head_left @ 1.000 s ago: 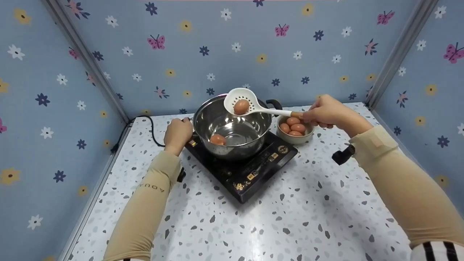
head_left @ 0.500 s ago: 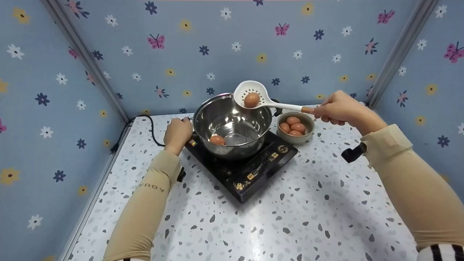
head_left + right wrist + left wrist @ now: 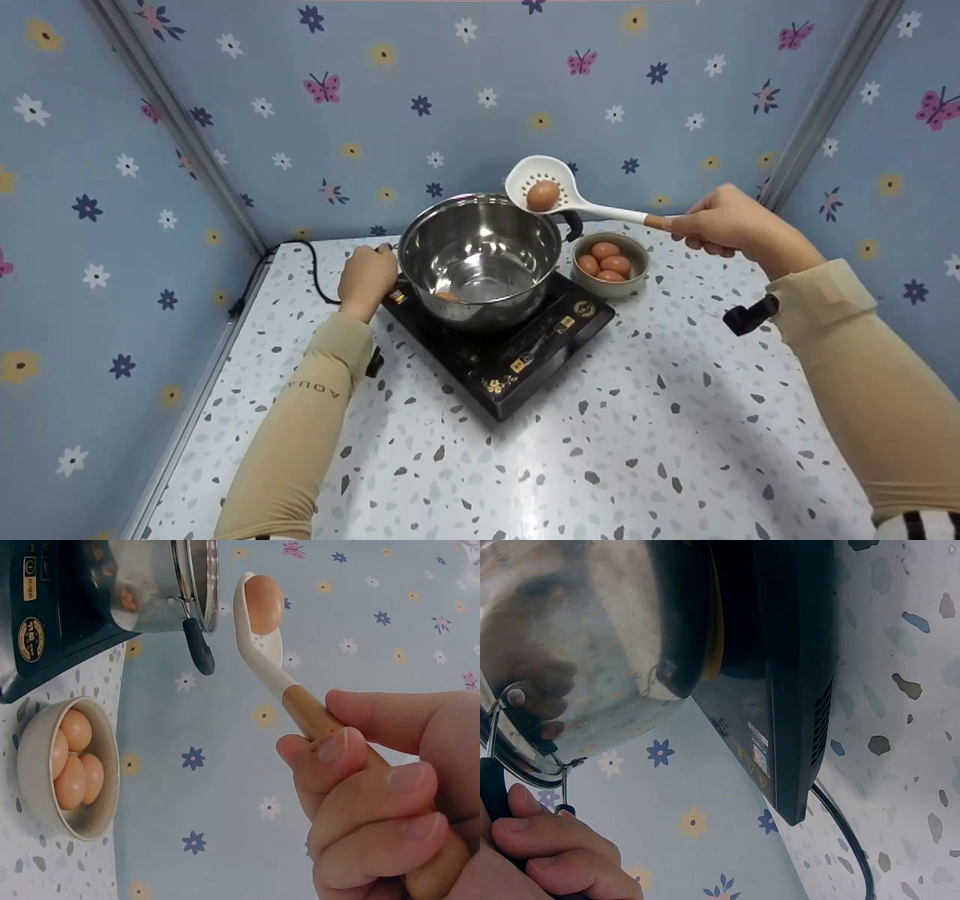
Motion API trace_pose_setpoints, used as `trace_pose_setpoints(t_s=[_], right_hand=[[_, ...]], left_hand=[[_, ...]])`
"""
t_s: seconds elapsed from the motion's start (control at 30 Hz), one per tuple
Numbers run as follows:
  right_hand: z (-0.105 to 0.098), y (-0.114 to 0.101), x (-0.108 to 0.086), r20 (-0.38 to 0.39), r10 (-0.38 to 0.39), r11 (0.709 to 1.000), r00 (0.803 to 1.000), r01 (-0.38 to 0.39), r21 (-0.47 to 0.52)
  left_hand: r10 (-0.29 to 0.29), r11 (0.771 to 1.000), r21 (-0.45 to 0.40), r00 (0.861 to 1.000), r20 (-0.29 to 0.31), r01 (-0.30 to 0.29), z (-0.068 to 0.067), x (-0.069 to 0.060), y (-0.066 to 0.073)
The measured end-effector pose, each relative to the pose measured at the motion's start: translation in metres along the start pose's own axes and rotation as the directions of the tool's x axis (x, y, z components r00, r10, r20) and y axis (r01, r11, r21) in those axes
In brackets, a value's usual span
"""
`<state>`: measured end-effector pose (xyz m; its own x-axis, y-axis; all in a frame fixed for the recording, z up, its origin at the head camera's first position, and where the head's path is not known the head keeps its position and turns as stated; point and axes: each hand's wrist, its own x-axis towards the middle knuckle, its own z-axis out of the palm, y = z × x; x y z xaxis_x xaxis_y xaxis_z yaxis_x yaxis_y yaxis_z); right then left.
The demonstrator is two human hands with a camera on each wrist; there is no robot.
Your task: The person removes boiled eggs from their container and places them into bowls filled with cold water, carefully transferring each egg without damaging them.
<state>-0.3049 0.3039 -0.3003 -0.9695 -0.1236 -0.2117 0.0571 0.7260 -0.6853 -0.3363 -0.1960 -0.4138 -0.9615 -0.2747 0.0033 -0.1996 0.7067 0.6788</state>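
Observation:
My right hand [image 3: 724, 221] grips the wooden handle of a white slotted spoon [image 3: 611, 213], seen close up in the right wrist view. One brown egg [image 3: 543, 196] rests in the spoon's bowl, above the right rim of a steel pot [image 3: 480, 311]. With curled fingers my left hand [image 3: 367, 277] holds the pot's left black handle [image 3: 493, 791]. Inside the pot, only the top of another egg [image 3: 447, 296] shows behind the front wall. The pot stands on a black induction cooker [image 3: 525, 367].
Right of the cooker, a ceramic bowl [image 3: 637, 281] holds several brown eggs [image 3: 615, 264]. The pot's right handle [image 3: 573, 225] juts out toward the bowl. A black cord [image 3: 315, 270] runs along the left back of the speckled table [image 3: 600, 450]. Patterned wall panels enclose the back and sides.
My right hand has moved right and slightly up, carrying the spoon and its egg from over the pot to its right rim. The egg in the pot now shows less. My left hand stays put.

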Motion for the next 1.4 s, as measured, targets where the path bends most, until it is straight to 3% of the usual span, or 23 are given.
trace_pose_setpoints(t_s=[0.63, 1.4], right_hand=[[-0.015, 0.035, -0.006, -0.048, 0.054, 0.998, 0.997, -0.053, 0.034], [-0.013, 0.074, -0.006, -0.064, 0.095, 0.993, 0.993, -0.091, 0.072]], left_hand=[[0.019, 1.000, 0.001, 1.000, -0.007, -0.019, 0.000, -0.002, 0.000], [0.001, 1.000, 0.002, 1.000, 0.002, -0.001, 0.001, 0.000, 0.000]])
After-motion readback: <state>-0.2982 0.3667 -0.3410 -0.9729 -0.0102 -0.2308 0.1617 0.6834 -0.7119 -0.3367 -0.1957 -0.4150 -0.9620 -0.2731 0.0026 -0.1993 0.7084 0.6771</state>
